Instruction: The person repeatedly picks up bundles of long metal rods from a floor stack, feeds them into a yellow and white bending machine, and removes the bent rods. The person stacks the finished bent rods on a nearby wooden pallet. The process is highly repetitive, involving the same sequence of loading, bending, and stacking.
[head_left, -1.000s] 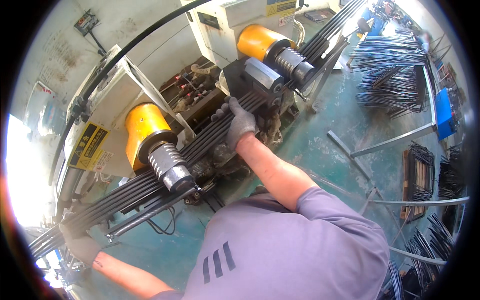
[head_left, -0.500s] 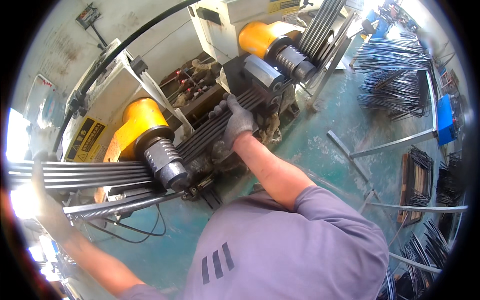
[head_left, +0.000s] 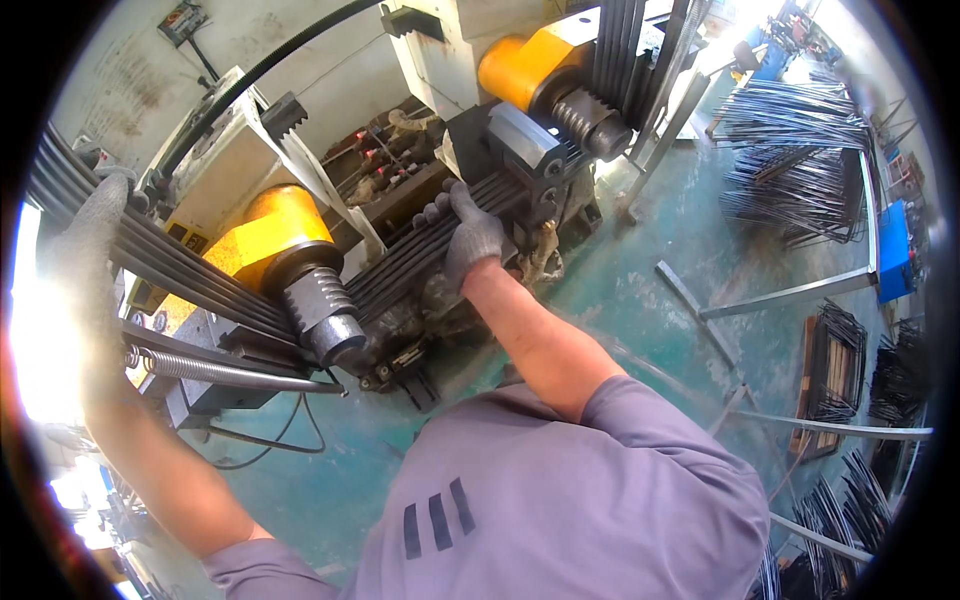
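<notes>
A bundle of several dark metal rods runs across a bending machine, past two ridged steel rollers on yellow arms. My right hand, in a grey glove, is closed over the rods between the two rollers, its fingers over their far side. At the left, my gloved left hand is wrapped round the rods' raised left part; strong glare washes out some of it. Beyond the right roller, the other ends of the rods stand steeply upward.
A coil spring on a bar lies below the left roller. A black hose arches over the machine. To the right stand metal frames, stacks of thin rods and a blue box on the green floor.
The rods' left part has swung up from nearly level to a steep slant, and my left hand has risen with it. The right-hand ends stand steeper too. My right hand stays in place.
</notes>
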